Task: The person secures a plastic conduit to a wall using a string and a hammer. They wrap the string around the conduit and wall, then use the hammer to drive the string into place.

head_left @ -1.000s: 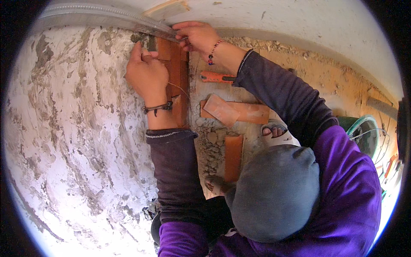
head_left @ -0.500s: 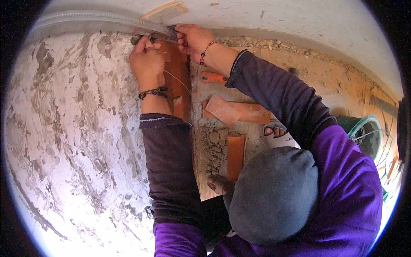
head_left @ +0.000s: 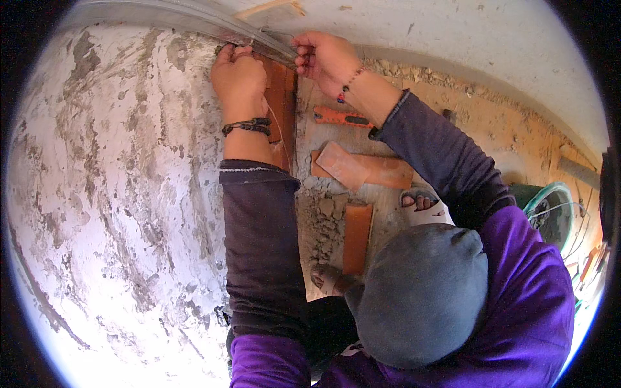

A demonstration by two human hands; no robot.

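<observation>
Near the top of the view, my left hand (head_left: 240,81) is closed in a pinch by the upper end of a strip of red-brown brick or tile (head_left: 279,113). From behind this hand a thin pale string (head_left: 277,118) hangs down over the strip. My right hand (head_left: 328,59) has its fingers curled and pinched, just right of a long metal-looking straight bar (head_left: 249,31). A thin wire-like line (head_left: 277,32) runs across the bar's end to these fingertips. What lies between the left fingertips is mostly hidden.
Below my right hand lies an orange-handled tool (head_left: 339,116). Flat orange tile pieces (head_left: 388,171) and crumbled mortar (head_left: 320,226) are on the board by the feet. A green bucket (head_left: 553,213) stands at right. A mortar-smeared pale surface (head_left: 129,194) fills the left side.
Both hands have shifted right and slightly; the right hand has moved away from the left, widening the gap. The bar's visible end has shifted up and right. More of the orange-handled tool shows.
</observation>
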